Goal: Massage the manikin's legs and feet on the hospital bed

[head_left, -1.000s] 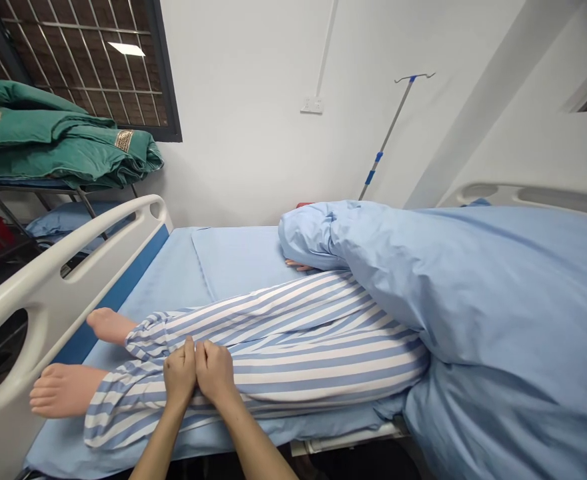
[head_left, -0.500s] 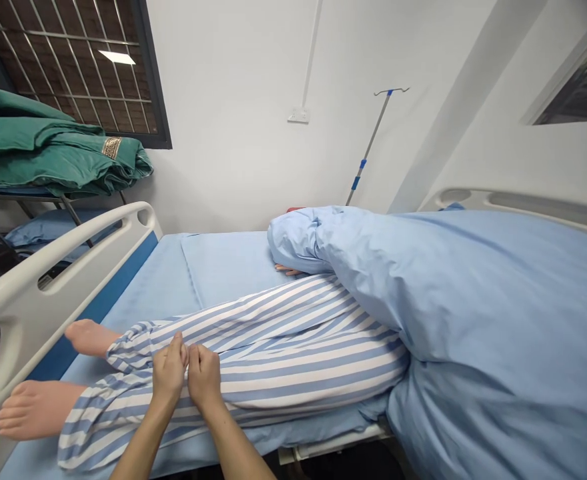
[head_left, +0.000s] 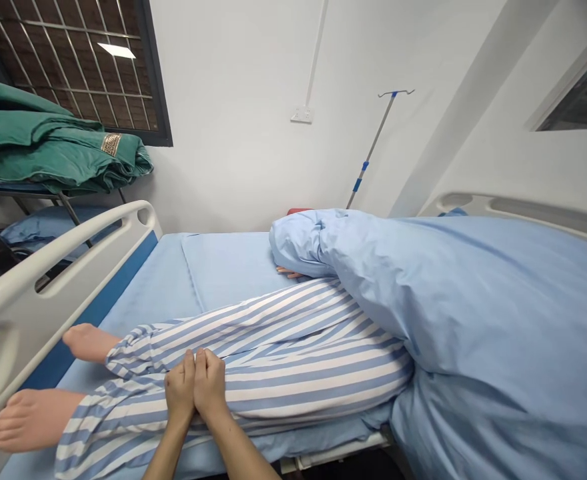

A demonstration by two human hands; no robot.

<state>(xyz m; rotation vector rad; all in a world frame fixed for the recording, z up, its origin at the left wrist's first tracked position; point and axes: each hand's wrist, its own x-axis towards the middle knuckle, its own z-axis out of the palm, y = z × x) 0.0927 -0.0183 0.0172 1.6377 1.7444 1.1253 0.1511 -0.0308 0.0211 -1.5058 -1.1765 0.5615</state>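
Hospital ward: patient bed (head_left: pixel 158 293) with white side rail (head_left: pixel 73 248), IV pole (head_left: pixel 373 137), green blankets (head_left: pixel 48 157) on metal rack (head_left: pixel 23 192).

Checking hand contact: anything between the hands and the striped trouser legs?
Nothing visible. The left hand and right hand lie directly on the striped trouser legs, side by side, with no cloth or object between. The blue duvet covers the body only further up, well beyond the hands.

A hospital bed (head_left: pixel 28 313) with a pale blue sheet (head_left: pixel 148 287), a mannequin in striped pyjamas (head_left: pixel 293 380), and a bunched blue quilt (head_left: pixel 473 300) on top.
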